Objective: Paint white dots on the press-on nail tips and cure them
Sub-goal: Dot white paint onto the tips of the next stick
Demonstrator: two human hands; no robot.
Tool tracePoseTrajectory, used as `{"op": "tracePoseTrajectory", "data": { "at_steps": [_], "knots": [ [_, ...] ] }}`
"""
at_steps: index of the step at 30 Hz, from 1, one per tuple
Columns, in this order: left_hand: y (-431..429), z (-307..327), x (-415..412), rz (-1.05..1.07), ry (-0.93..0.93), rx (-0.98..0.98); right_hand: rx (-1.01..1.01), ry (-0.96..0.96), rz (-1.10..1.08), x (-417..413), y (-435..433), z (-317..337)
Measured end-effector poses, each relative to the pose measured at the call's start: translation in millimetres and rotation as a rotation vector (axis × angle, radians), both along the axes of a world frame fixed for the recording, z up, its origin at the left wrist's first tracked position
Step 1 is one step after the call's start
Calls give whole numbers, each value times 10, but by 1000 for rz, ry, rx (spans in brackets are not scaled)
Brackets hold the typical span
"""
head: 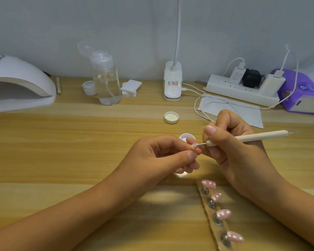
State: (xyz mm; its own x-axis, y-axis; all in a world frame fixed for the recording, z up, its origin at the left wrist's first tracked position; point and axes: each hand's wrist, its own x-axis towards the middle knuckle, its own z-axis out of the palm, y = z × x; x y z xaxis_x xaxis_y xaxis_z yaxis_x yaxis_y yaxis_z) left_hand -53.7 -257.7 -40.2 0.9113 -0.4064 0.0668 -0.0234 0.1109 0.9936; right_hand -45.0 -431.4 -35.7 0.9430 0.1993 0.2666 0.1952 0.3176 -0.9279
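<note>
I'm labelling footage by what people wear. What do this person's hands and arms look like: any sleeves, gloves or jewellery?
The left forearm and right forearm are bare to the frame edge; no sleeves show. The left hand and right hand wear no gloves, and no ring, watch or bracelet is visible. The fingernails that show are short and look unpainted.

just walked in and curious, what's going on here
A person is dotting press-on nails. The left hand pinches a pink nail tip while the right hand holds a dotting pen with its point at that tip. Four dotted tips stand on the holder strip nearby. The curing lamp sits far left.
</note>
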Motion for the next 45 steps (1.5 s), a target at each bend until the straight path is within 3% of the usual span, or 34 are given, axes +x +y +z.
{"op": "tracePoseTrajectory", "data": {
  "at_steps": [19,32,45],
  "knots": [
    [6,-5,0,-10,-2,-18,-76,-4,-18,5,-15,-2],
    [5,9,-5,-12,4,-13,11,18,-2,4,-2,9],
    [-3,18,-8,-6,-1,-33,-83,-98,99,-10,-63,-21]
  ]
}}
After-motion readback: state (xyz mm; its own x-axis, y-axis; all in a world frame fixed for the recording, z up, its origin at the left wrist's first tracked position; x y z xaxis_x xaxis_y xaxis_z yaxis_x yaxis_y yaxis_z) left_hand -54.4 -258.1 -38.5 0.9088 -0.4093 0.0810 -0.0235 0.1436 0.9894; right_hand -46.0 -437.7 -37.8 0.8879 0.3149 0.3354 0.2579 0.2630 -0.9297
